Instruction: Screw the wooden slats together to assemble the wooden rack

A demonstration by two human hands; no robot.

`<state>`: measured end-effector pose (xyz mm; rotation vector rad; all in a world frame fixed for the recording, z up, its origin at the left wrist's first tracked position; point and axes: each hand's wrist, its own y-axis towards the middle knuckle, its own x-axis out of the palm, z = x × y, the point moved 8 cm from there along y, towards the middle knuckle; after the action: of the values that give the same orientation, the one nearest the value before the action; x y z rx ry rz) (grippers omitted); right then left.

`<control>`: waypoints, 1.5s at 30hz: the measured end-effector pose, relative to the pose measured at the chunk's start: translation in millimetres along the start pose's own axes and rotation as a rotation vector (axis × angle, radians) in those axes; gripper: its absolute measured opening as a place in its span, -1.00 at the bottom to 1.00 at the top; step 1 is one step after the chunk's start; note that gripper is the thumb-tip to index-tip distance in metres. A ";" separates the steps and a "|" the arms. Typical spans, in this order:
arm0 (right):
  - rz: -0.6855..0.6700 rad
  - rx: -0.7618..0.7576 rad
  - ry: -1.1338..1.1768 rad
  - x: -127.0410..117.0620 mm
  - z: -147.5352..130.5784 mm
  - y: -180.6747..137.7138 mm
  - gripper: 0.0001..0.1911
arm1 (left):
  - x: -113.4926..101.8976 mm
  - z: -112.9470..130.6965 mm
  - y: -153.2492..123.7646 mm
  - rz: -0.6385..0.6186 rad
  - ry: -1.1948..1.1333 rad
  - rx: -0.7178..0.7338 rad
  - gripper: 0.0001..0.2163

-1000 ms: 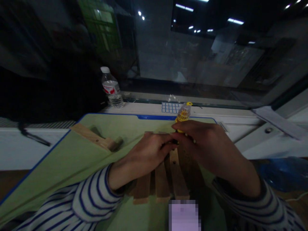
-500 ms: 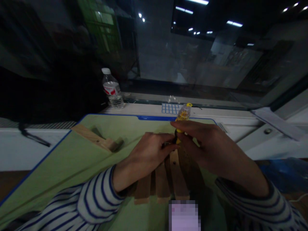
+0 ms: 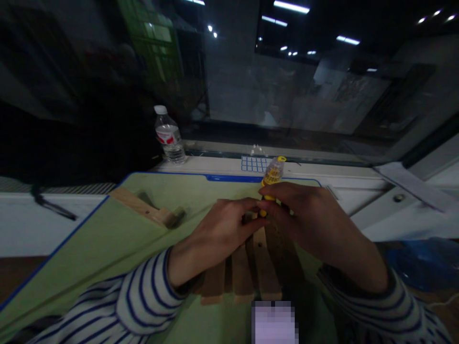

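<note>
My right hand (image 3: 308, 215) closes its thumb and fingers round the lower part of a screwdriver (image 3: 274, 172) with a clear, yellow-lettered handle, a yellow ring end and yellow and black parts. The handle points up and away; its tip is hidden. My left hand (image 3: 224, 220) is closed, thumb and forefinger meeting just below the tool, over the far end of a wooden slat (image 3: 263, 258) with a dark hole. What these fingers grip is hidden. Two more slats, a middle slat (image 3: 243, 277) and a left slat (image 3: 214, 282), lie side by side under my left hand.
A wooden piece with a block at its end (image 3: 143, 209) lies left on the green, blue-edged board (image 3: 179, 184). A water bottle (image 3: 171, 141) stands on the windowsill (image 3: 215, 167) near a blue-gridded sheet (image 3: 253, 164). A blurred pale rectangle (image 3: 274, 322) is at the near edge.
My right fingers have shifted slightly round the screwdriver, and its handle sits a little lower in view. My left hand stays nearly in place. The slats have not visibly moved.
</note>
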<state>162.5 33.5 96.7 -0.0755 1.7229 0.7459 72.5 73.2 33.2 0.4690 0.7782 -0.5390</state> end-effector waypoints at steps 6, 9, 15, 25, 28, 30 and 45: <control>-0.015 -0.009 0.114 2.7 -1.2 -1.8 -0.66 | -1.5 -0.8 0.0 0.040 0.018 0.014 -0.84; -0.021 -0.052 0.193 1.9 -2.4 -2.3 -0.66 | -0.7 -1.8 -0.4 0.014 0.024 0.016 -0.84; 0.037 -0.069 0.142 -3.5 -0.8 -2.1 -0.74 | 1.9 -2.0 -1.4 -0.019 0.010 0.018 -0.82; 0.033 -0.027 0.029 -0.9 -1.3 0.4 -0.76 | 3.4 1.0 -1.5 -0.064 -0.010 0.069 -0.76; 0.027 -0.030 0.028 -1.1 -1.0 0.9 -0.76 | 1.3 3.5 -0.5 -0.048 0.015 0.041 -0.78; 0.022 -0.037 0.029 -1.5 -1.2 0.9 -0.77 | -1.7 4.5 0.1 -0.017 0.033 0.009 -0.78; -0.001 0.034 -0.070 -0.2 -0.4 2.2 -0.75 | 0.4 1.6 -1.5 -0.036 0.007 0.057 -0.76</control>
<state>161.2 35.0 97.9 -0.0270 1.6685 0.7100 72.7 71.1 33.6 0.5107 0.7812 -0.5947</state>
